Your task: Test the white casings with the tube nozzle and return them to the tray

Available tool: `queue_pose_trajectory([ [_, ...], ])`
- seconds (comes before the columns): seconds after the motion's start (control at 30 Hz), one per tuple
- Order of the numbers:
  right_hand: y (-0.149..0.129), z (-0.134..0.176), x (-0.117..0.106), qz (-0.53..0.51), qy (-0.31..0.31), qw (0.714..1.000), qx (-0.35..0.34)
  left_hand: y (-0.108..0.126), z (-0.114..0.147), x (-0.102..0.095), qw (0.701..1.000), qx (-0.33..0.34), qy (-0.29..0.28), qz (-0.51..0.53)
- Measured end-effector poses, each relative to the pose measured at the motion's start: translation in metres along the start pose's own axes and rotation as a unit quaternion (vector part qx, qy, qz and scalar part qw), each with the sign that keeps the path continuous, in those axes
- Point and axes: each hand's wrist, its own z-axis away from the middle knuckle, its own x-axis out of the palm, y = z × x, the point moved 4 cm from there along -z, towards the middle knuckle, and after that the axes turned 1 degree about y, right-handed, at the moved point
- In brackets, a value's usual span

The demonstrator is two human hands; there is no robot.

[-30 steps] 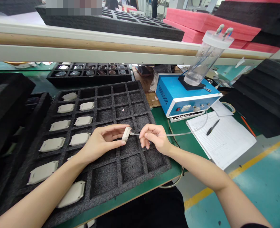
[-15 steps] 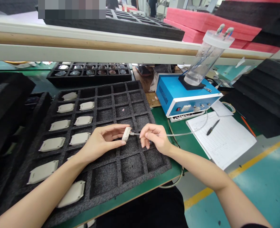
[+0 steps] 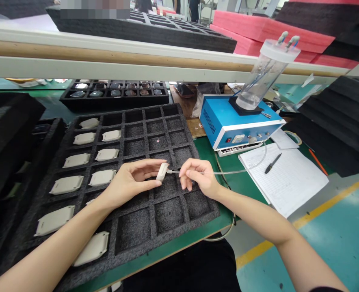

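Observation:
Between thumb and fingers, my left hand (image 3: 137, 177) grips a small off-white plastic case (image 3: 161, 172), turned edge-on. A clear thin tube (image 3: 228, 173) meets the case's right side through a small pale fitting (image 3: 169, 171). My right hand (image 3: 199, 176) is closed, its fingers curled around the tube a little right of the fitting. Both hands are over a black foam tray (image 3: 135, 239) divided into square pockets. Similar off-white cases (image 3: 66, 185) lie in several pockets on the tray's left side. My left forearm covers part of one case.
At the right stands a blue machine (image 3: 225, 117) with a clear cylinder (image 3: 255, 77) on top; the tube runs to its front. Papers (image 3: 292, 178) with a pen (image 3: 273, 163) lie beside it. A shelf edge (image 3: 121, 67) crosses behind. Black foam stacks (image 3: 340, 121) are at far right.

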Motion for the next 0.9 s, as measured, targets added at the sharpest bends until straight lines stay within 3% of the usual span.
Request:
queue_pose_trajectory([
  [0.8,0.0001,-0.0003,0.0,0.015,-0.001,1.0,0.007,-0.0005,0.0003,0.0003,1.0,0.005,-0.006,0.013],
  [0.9,-0.0013,0.0015,-0.0032,0.013,0.044,0.999,-0.019,-0.0025,0.0009,-0.0001,1.0,-0.002,-0.006,0.012],
])
